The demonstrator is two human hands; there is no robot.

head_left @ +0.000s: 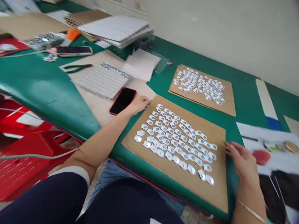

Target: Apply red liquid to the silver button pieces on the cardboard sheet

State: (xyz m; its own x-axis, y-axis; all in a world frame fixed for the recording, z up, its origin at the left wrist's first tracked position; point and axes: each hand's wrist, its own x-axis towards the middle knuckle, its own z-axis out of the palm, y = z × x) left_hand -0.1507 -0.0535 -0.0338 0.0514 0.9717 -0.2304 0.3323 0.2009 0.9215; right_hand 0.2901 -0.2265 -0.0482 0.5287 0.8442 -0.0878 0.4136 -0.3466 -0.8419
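A brown cardboard sheet [177, 183] lies in front of me on the table, tilted slightly in view. Rows of small white tags with shiny round centres [171, 135] are laid out on it. My left hand [139, 104] is at the sheet's far left edge, its fingers closed on the cardboard rim. On the opposite side, my right hand [243, 158] pinches the right edge between thumb and fingers. A phone with a red case [123, 100] lies just left of my left hand.
Behind is a second cardboard sheet [230, 102] with more tags heaped on it. To the left are a tag-filled white panel [102, 81], green-handled pliers [78, 67], another phone [74, 51] and stacked white boards [116, 28]. A white paper [247, 130] with small items lies right.
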